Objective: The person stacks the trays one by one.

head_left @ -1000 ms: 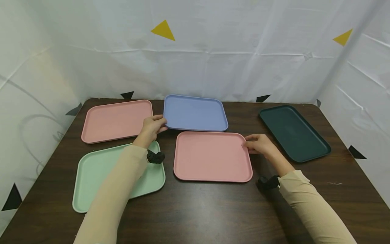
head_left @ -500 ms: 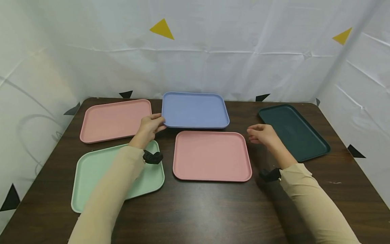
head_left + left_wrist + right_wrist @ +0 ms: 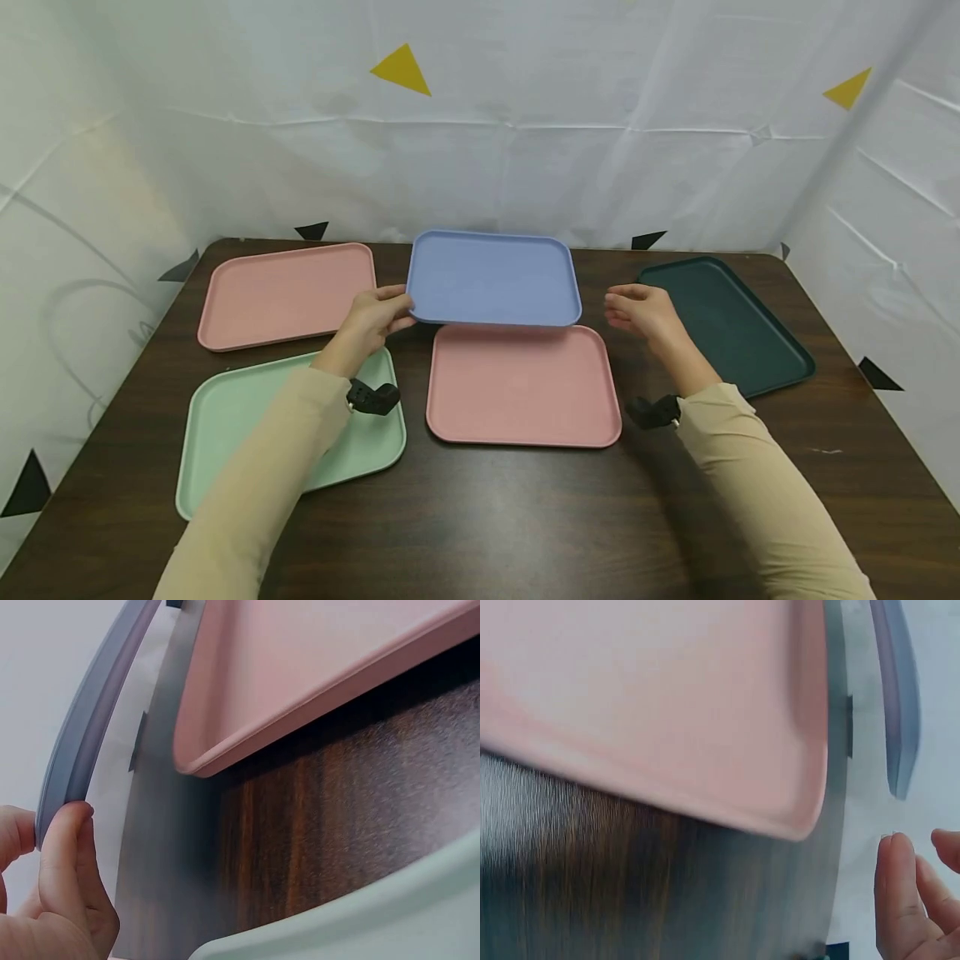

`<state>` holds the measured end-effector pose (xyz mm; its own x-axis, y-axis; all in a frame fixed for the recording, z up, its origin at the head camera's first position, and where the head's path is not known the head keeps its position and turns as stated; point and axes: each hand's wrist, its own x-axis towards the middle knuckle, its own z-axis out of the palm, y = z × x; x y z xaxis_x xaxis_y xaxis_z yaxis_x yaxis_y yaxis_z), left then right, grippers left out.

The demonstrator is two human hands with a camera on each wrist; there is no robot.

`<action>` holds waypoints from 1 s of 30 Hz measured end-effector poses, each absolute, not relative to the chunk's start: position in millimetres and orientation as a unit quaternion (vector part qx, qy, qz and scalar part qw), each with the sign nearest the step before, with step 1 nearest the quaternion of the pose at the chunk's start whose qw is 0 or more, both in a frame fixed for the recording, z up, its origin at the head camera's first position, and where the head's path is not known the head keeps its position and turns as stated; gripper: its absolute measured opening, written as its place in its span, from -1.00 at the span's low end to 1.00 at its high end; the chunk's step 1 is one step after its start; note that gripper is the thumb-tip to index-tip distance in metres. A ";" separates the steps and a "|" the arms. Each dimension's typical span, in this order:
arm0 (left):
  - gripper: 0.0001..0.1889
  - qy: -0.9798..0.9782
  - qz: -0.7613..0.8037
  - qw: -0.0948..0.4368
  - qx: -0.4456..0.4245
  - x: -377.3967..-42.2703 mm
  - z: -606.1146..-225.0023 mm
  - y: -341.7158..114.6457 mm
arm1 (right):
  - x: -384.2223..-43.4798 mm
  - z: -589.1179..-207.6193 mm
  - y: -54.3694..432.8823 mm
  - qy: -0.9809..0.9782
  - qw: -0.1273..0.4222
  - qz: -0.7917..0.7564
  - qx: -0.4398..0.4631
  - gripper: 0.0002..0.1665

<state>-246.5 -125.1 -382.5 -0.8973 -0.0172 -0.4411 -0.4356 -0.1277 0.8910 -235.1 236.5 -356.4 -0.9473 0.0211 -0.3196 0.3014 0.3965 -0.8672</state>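
My left hand [image 3: 371,320] pinches the left edge of a blue tray [image 3: 493,278] between thumb and fingers. In the left wrist view the blue tray [image 3: 91,712] is held up clear of the table. Its near edge overlaps the far rim of the middle pink tray [image 3: 523,392] in the head view. Just right of the blue tray, my right hand [image 3: 643,317] hovers with nothing in its fingers. The right wrist view shows a gap between these fingertips [image 3: 897,847] and the tray's end.
Another pink tray [image 3: 288,296] lies at the back left, with a mint green tray [image 3: 360,442] in front, partly behind my left sleeve. A dark green tray [image 3: 727,325] sits slanted on the right. White sheeting [image 3: 510,167] stands behind the dark wooden table [image 3: 480,517].
My right hand has left the middle pink tray's right edge and risen toward the blue tray's right end. The blue tray, after lifting slightly, has shifted right and nearer.
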 end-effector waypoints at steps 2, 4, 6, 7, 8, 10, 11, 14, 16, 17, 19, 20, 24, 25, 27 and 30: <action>-0.41 0.645 0.730 0.148 -0.172 -245.0 -383.3 -124.2 | -235.0 -357.4 233.8 0.822 0.136 -0.544 0.097 -0.37; -0.41 0.646 0.729 0.152 -0.167 -243.4 -384.1 -123.7 | -235.6 -358.8 231.2 0.817 0.142 -0.551 0.096 -0.35; -0.42 0.644 0.731 0.155 -0.163 -241.3 -384.9 -122.9 | -236.3 -360.3 228.8 0.815 0.148 -0.553 0.096 -0.34; -0.42 0.643 0.733 0.156 -0.160 -240.4 -385.4 -122.3 | -236.6 -360.9 227.7 0.813 0.149 -0.554 0.097 -0.33; -0.42 0.642 0.734 0.158 -0.157 -239.5 -385.9 -121.7 | -237.0 -361.5 226.8 0.813 0.150 -0.554 0.097 -0.33; -0.42 0.640 0.735 0.161 -0.152 -237.7 -387.0 -120.1 | -237.7 -362.6 225.4 0.813 0.151 -0.553 0.099 -0.32; -0.43 0.641 0.735 0.163 -0.151 -236.8 -387.4 -119.1 | -238.0 -362.9 224.9 0.813 0.151 -0.554 0.101 -0.32; -0.42 0.646 0.729 0.169 -0.148 -234.3 -387.7 -116.5 | -239.1 -363.8 224.0 0.812 0.149 -0.555 0.108 -0.33; -0.42 0.651 0.724 0.174 -0.148 -233.1 -387.2 -115.1 | -239.4 -363.9 223.4 0.814 0.149 -0.551 0.110 -0.34; -0.41 0.653 0.721 0.177 -0.147 -232.5 -386.8 -114.4 | -239.5 -363.9 223.4 0.815 0.149 -0.549 0.111 -0.34; -0.40 0.657 0.718 0.182 -0.142 -231.2 -385.7 -113.6 | -239.5 -363.8 223.4 0.818 0.148 -0.544 0.112 -0.34; -0.40 0.659 0.716 0.184 -0.139 -230.7 -385.4 -113.3 | -239.2 -363.6 223.4 0.819 0.149 -0.542 0.112 -0.34; -0.39 0.664 0.710 0.194 -0.131 -228.1 -384.3 -113.7 | -237.5 -363.4 224.4 0.821 0.155 -0.539 0.111 -0.33; -0.39 0.665 0.708 0.197 -0.129 -227.4 -384.4 -114.0 | -237.0 -363.3 224.8 0.822 0.157 -0.537 0.110 -0.33; -0.39 0.669 0.703 0.204 -0.126 -225.8 -384.4 -114.6 | -235.7 -363.0 225.6 0.825 0.162 -0.531 0.109 -0.33; -0.38 0.673 0.698 0.214 -0.114 -223.2 -385.2 -115.6 | -233.3 -362.5 226.4 0.831 0.164 -0.521 0.105 -0.33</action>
